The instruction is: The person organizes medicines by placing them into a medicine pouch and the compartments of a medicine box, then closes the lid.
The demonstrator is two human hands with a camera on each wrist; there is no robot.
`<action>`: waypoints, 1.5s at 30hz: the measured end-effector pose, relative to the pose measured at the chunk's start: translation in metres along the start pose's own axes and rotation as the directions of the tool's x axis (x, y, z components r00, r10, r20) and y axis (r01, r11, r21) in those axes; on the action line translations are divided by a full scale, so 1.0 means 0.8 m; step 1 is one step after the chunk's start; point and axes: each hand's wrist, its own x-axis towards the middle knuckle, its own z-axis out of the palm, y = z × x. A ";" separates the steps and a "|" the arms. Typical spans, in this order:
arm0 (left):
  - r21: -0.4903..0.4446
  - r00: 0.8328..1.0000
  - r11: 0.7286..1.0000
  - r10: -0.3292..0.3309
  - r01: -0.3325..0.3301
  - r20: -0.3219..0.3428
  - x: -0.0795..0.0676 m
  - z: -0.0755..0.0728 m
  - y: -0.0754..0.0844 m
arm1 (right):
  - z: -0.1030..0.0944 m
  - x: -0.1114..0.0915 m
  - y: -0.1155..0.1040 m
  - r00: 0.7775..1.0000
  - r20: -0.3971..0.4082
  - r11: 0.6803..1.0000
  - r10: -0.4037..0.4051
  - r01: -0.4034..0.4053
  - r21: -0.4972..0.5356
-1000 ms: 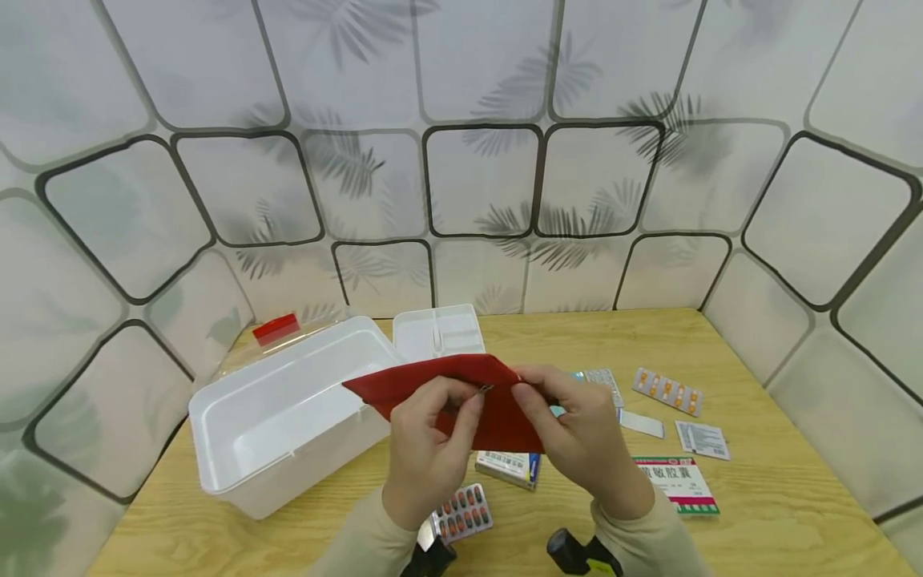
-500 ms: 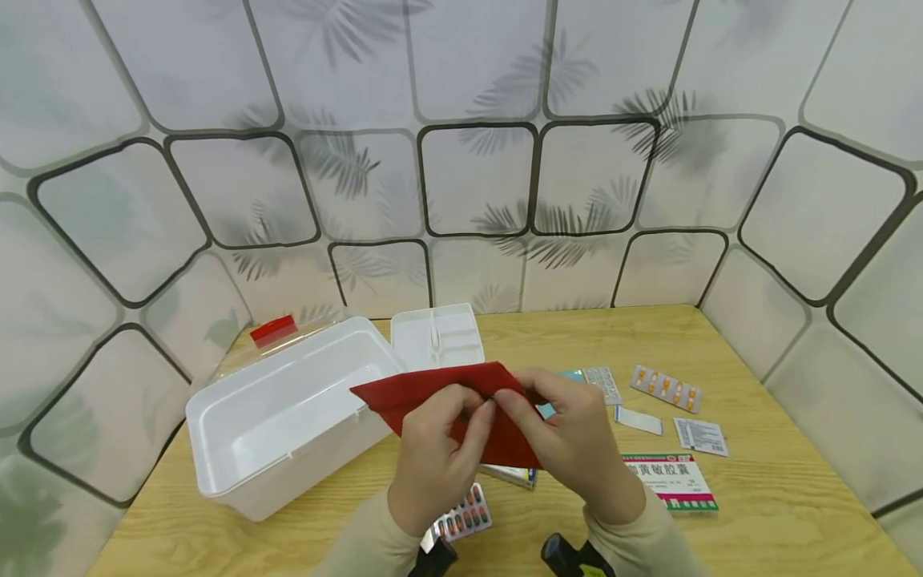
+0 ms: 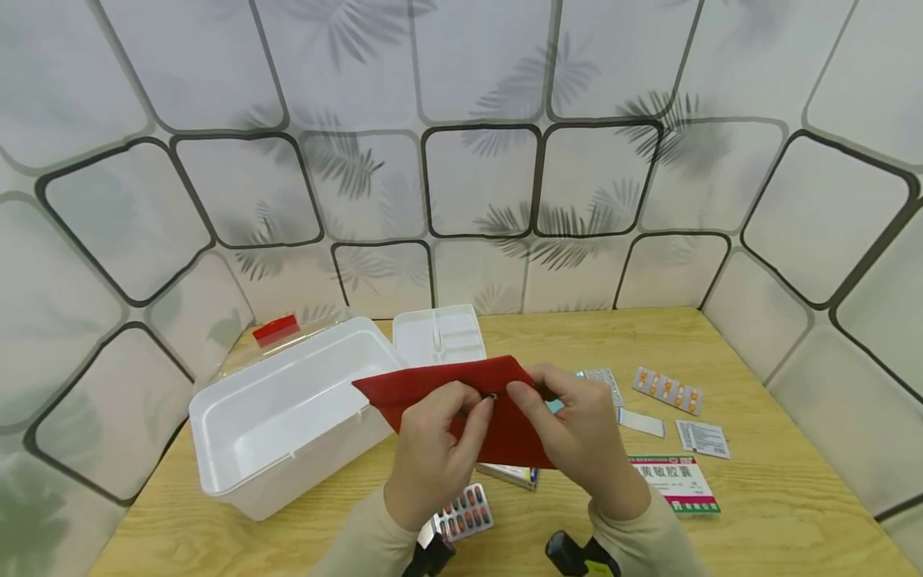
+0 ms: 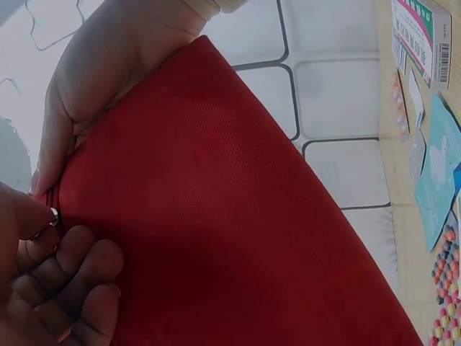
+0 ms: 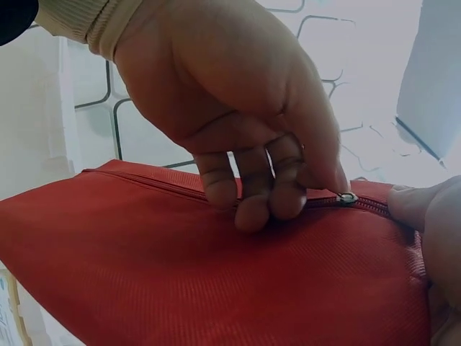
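A red fabric zipper pouch (image 3: 447, 377) is held up above the table, its zipped edge upward. With thumb and forefinger my left hand (image 3: 436, 449) pinches the small metal zipper pull (image 5: 347, 198); the other fingers (image 5: 252, 213) curl loosely by the cloth. My right hand (image 3: 584, 433) grips the pouch at the zipper's end, thumb on the near side. In the left wrist view the pouch's broad face fills the middle, and the zipper pull (image 4: 54, 215) shows beside the fingertips. Whatever may be inside the pouch is hidden.
A white bin (image 3: 288, 417) stands left, a divided white tray (image 3: 440, 332) behind. Below the hands lie a capsule blister pack (image 3: 463, 513) and a partly hidden box (image 3: 510, 474). To the right are a medicine box (image 3: 678, 485), an orange blister pack (image 3: 667, 390) and a sachet (image 3: 703, 439).
The pouch has shifted slightly right and down overall. My right thumb, close against the zipper pull half a second ago, is now a little apart from it, along the zipper.
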 end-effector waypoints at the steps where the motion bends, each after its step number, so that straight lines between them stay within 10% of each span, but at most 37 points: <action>1: 0.000 1.000 1.000 -0.003 0.003 0.003 0.000 -0.001 0.000 | -0.001 0.000 0.000 1.000 -0.001 1.000 0.008 -0.008 -0.001; 45: 0.070 0.993 0.993 -0.101 0.097 0.057 0.006 -0.019 -0.016 | -0.036 0.006 0.020 0.985 -0.103 0.988 0.139 -0.144 -0.050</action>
